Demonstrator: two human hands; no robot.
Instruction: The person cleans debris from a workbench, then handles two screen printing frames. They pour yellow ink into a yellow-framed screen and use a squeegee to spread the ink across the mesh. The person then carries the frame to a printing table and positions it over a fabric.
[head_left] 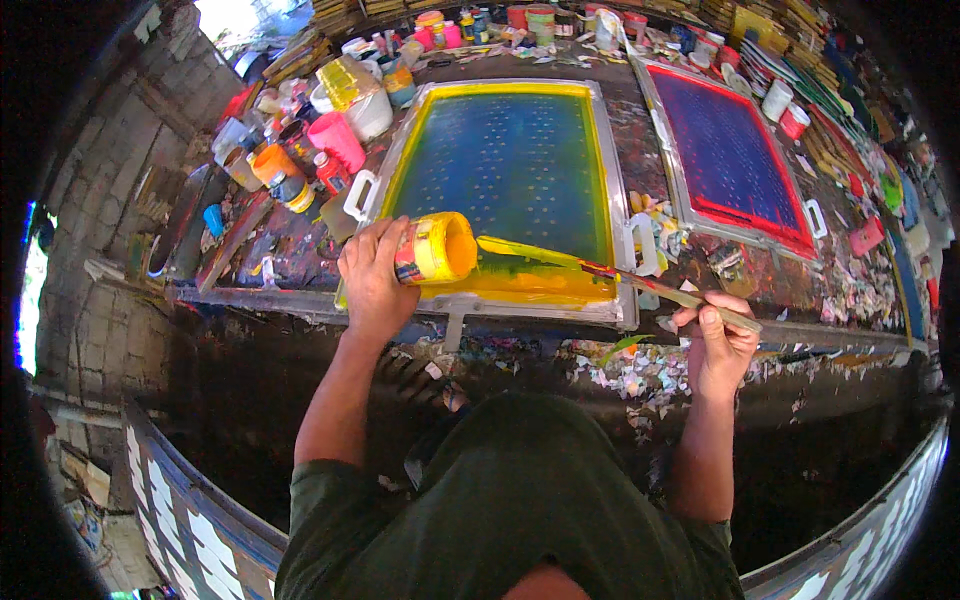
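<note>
At the left end of a paint-caked workbench (300, 262), a crowd of containers stands packed together: an orange pot (272, 160) with its contents hidden, a pink pitcher (338, 138), a white jug (371, 112) and a clear bag of yellow material (345, 80), with small lidded tubs (437, 28) farther back whose contents cannot be made out. The left hand (372, 275) is wrapped firmly around a yellow paint jar (434, 249), tipped on its side over the near edge of a yellow-bordered printing screen (515, 160), its open mouth coated in yellow paint. A pool of yellow paint (525, 282) lies along the near strip of the screen's blue-green mesh, just beside the jar. The right hand (722, 340) is closed around a long flat stick (600, 270), whose yellow-smeared far end points toward the jar's mouth. To the right, a red-bordered screen (735, 160) with blue mesh lies on the bench, and white and red cups (785, 108) stand beside it.
</note>
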